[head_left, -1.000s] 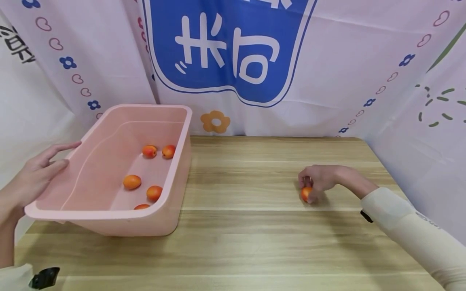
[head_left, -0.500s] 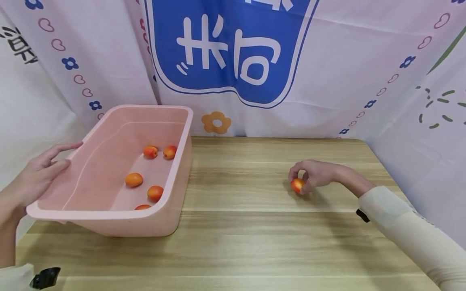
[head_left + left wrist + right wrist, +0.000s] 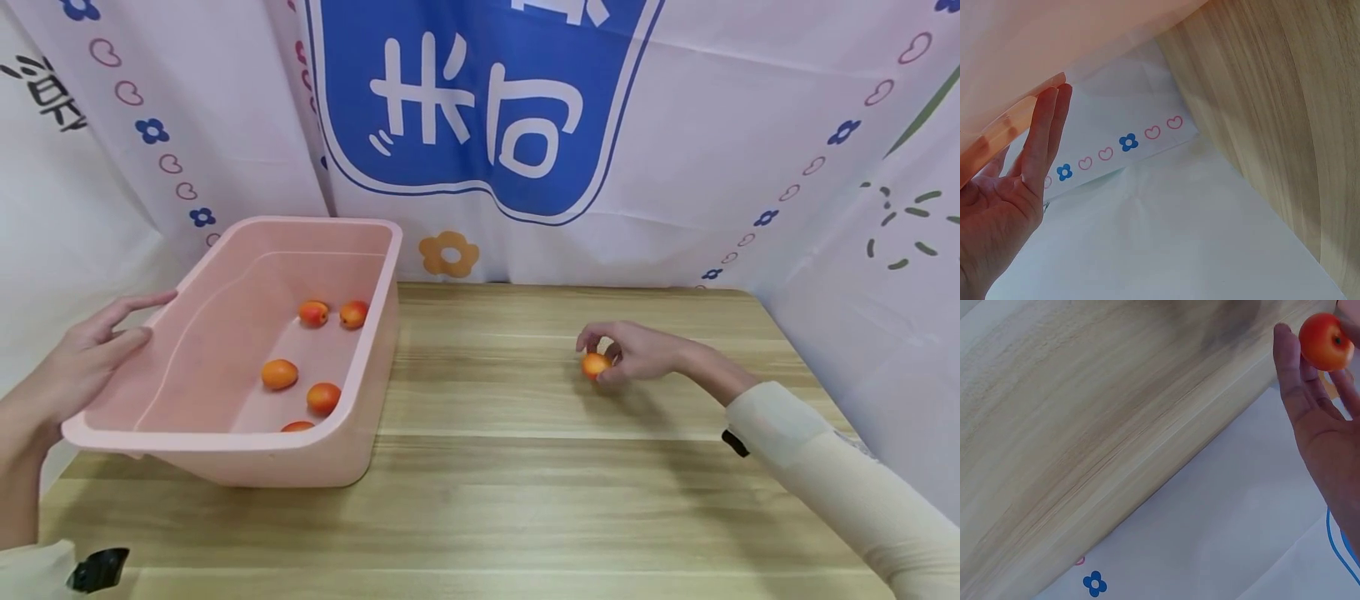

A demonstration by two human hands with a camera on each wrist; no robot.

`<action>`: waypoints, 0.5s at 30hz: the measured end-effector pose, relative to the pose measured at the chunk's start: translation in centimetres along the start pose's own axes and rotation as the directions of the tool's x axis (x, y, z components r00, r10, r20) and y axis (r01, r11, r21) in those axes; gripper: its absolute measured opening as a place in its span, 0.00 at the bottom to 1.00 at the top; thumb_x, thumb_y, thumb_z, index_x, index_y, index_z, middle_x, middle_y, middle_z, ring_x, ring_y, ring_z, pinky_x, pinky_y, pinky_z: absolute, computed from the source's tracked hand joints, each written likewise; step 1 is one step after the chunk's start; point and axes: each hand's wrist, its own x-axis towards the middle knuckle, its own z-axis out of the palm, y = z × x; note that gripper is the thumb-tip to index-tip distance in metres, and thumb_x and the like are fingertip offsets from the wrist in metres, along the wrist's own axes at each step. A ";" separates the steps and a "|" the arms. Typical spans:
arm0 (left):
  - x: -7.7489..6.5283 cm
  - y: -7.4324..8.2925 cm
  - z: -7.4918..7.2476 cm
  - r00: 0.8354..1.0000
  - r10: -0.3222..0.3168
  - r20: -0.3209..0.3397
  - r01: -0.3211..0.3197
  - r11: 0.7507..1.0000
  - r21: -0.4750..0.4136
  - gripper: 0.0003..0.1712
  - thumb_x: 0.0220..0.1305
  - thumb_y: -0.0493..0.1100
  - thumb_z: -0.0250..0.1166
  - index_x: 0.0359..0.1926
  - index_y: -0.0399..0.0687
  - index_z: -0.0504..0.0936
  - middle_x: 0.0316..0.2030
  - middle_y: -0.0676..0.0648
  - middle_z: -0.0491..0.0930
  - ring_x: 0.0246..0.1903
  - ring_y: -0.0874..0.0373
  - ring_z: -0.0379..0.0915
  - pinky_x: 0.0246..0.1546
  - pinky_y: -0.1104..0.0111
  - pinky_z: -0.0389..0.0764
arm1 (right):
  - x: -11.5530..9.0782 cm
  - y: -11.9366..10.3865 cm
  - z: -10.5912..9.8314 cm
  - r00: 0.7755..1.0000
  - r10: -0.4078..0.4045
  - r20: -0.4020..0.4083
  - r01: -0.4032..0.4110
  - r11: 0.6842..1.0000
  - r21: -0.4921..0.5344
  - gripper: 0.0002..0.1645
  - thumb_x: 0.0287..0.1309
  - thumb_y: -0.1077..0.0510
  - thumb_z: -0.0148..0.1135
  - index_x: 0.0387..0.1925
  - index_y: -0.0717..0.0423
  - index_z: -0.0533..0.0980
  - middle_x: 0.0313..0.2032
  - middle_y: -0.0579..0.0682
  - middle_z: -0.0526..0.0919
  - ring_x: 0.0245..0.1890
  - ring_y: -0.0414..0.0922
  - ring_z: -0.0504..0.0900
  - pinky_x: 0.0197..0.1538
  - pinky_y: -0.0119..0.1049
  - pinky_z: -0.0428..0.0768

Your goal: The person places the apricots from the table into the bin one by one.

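Note:
On the left of the head view, my left hand (image 3: 82, 362) holds the side rim of a pink plastic tub (image 3: 367, 333), thumb on the rim. In the left wrist view its fingers (image 3: 1041, 134) lie against the tub's outer side. Several orange-red fruits (image 3: 279, 374) lie on the tub's floor; the near wall partly hides one. Right of the tub, my right hand (image 3: 637, 350) pinches another small orange-red fruit (image 3: 596, 365) between thumb and fingertips, seemingly just above the table. The right wrist view shows this fruit (image 3: 1325, 342) with a dark spot at one end.
The tub stands on a wood-grain table (image 3: 487, 500), near its left side. A white cloth (image 3: 720, 167) with a blue printed panel hangs behind the table, and pale sheets enclose both sides.
My right hand has moved left and away from me with the fruit, towards the tub. The left hand keeps its hold on the rim, and the tub stays put.

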 end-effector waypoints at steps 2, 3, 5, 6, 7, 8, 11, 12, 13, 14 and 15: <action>0.0 0.0 0.0 1.000 -0.001 0.001 0.001 1.000 -0.003 0.27 0.85 0.40 0.42 0.64 0.86 0.69 0.41 0.75 0.80 0.24 0.59 0.85 0.20 0.66 0.85 | 0.3 0.0 0.0 1.000 -0.018 -0.019 0.019 1.000 0.015 0.20 0.55 0.69 0.68 0.50 0.64 0.77 0.45 0.53 0.80 0.44 0.51 0.78 0.50 0.44 0.85; 0.0 0.1 0.0 1.000 0.000 0.001 0.000 1.000 -0.007 0.27 0.85 0.40 0.42 0.64 0.86 0.69 0.41 0.74 0.80 0.24 0.59 0.85 0.20 0.66 0.85 | 0.4 0.0 0.0 0.999 -0.028 -0.024 0.028 0.999 0.017 0.18 0.55 0.69 0.68 0.48 0.64 0.77 0.45 0.53 0.81 0.43 0.51 0.78 0.49 0.44 0.85; -0.1 0.3 0.1 1.000 0.006 0.005 -0.006 1.000 -0.023 0.28 0.85 0.40 0.42 0.63 0.86 0.70 0.40 0.72 0.81 0.23 0.59 0.85 0.19 0.66 0.85 | 0.7 -0.1 0.0 0.999 -0.043 -0.032 0.043 0.999 0.010 0.16 0.55 0.69 0.67 0.47 0.63 0.78 0.44 0.52 0.81 0.41 0.51 0.79 0.47 0.45 0.85; -0.2 0.5 0.2 1.000 0.009 0.006 -0.008 1.000 -0.028 0.28 0.85 0.39 0.42 0.62 0.87 0.71 0.40 0.72 0.81 0.23 0.59 0.85 0.19 0.66 0.85 | 0.8 -0.1 0.1 0.998 -0.050 -0.037 0.050 0.999 -0.005 0.16 0.56 0.68 0.66 0.47 0.64 0.79 0.44 0.52 0.82 0.40 0.51 0.79 0.47 0.47 0.85; -0.3 0.7 0.3 1.000 0.010 0.005 -0.010 0.999 -0.037 0.29 0.85 0.39 0.42 0.62 0.87 0.71 0.39 0.71 0.82 0.23 0.59 0.85 0.19 0.67 0.85 | 0.9 -0.1 0.1 0.997 -0.061 -0.044 0.060 0.998 -0.018 0.16 0.56 0.67 0.65 0.47 0.64 0.80 0.44 0.52 0.82 0.40 0.50 0.80 0.46 0.49 0.85; -0.3 0.6 0.2 1.000 0.013 0.006 -0.012 0.999 -0.043 0.29 0.85 0.39 0.42 0.62 0.87 0.71 0.39 0.71 0.82 0.23 0.59 0.85 0.19 0.66 0.85 | 1.0 -0.1 0.1 0.996 -0.070 -0.052 0.068 0.997 -0.029 0.16 0.56 0.67 0.64 0.48 0.64 0.81 0.44 0.52 0.82 0.39 0.50 0.80 0.45 0.48 0.85; -0.2 0.2 0.1 1.000 0.014 0.009 -0.014 0.999 -0.048 0.28 0.85 0.39 0.43 0.63 0.86 0.72 0.39 0.70 0.83 0.23 0.57 0.85 0.18 0.65 0.85 | 1.5 -0.2 0.0 0.993 -0.074 -0.092 0.069 0.996 -0.061 0.18 0.56 0.65 0.63 0.50 0.65 0.83 0.44 0.52 0.82 0.37 0.47 0.79 0.41 0.43 0.84; -0.2 0.1 0.0 1.000 0.015 0.008 -0.014 0.999 -0.047 0.27 0.85 0.40 0.43 0.63 0.86 0.72 0.40 0.70 0.83 0.23 0.57 0.85 0.19 0.64 0.85 | 1.7 -0.3 0.0 0.991 -0.076 -0.107 0.069 0.996 -0.064 0.19 0.56 0.64 0.63 0.50 0.65 0.83 0.43 0.51 0.83 0.36 0.46 0.79 0.40 0.41 0.83; -0.1 -0.1 -0.1 1.000 0.018 0.007 -0.017 0.999 -0.050 0.27 0.84 0.40 0.44 0.64 0.85 0.72 0.40 0.70 0.83 0.23 0.57 0.86 0.19 0.64 0.85 | 1.9 -0.4 0.0 0.990 -0.073 -0.122 0.067 0.996 -0.058 0.19 0.57 0.64 0.64 0.51 0.65 0.82 0.42 0.51 0.83 0.36 0.45 0.79 0.39 0.39 0.82; -0.1 -0.3 -0.2 1.000 0.019 0.005 -0.018 0.999 -0.045 0.27 0.84 0.40 0.44 0.64 0.85 0.71 0.40 0.70 0.83 0.24 0.58 0.86 0.19 0.64 0.85 | 2.1 -0.5 -0.1 0.988 -0.064 -0.138 0.058 0.997 -0.048 0.19 0.57 0.63 0.65 0.51 0.64 0.82 0.42 0.50 0.83 0.35 0.44 0.79 0.39 0.37 0.81; -0.1 -0.2 -0.1 1.000 0.022 0.008 -0.022 0.998 -0.053 0.27 0.84 0.40 0.44 0.64 0.85 0.72 0.41 0.70 0.83 0.24 0.58 0.86 0.19 0.64 0.85 | 2.3 -0.6 -0.1 0.986 -0.059 -0.156 0.054 0.998 -0.037 0.19 0.57 0.62 0.66 0.50 0.64 0.82 0.41 0.50 0.84 0.35 0.44 0.79 0.39 0.36 0.81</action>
